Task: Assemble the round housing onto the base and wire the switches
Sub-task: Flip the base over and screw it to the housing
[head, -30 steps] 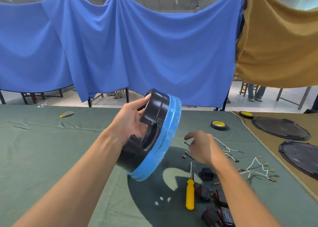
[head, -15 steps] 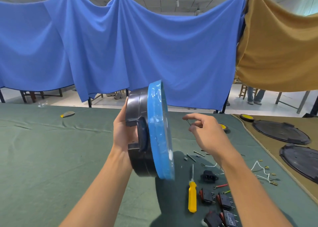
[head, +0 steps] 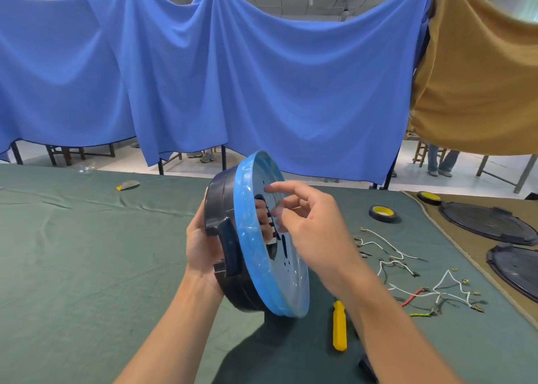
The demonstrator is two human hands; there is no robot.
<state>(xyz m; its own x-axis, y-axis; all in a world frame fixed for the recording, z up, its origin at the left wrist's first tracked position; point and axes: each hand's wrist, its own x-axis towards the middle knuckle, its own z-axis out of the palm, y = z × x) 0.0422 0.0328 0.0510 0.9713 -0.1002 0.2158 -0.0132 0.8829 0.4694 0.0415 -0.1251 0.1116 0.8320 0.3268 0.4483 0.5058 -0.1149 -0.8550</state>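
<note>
clasping round housing [head: 239, 290] on edge over counter [head: 87, 252] in left grip [head: 201, 246]; hovering right grip [head: 311, 226] at its blue face, blurred, cannot tell if pinching.

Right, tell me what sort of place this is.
Probably an assembly workshop in a large hall: a green cloth-covered worktable strewn with white terminal-tipped wires and a yellow-handled screwdriver, blue fabric sheets hung as partitions, and black round plastic plates on the tan-covered table alongside.
</note>
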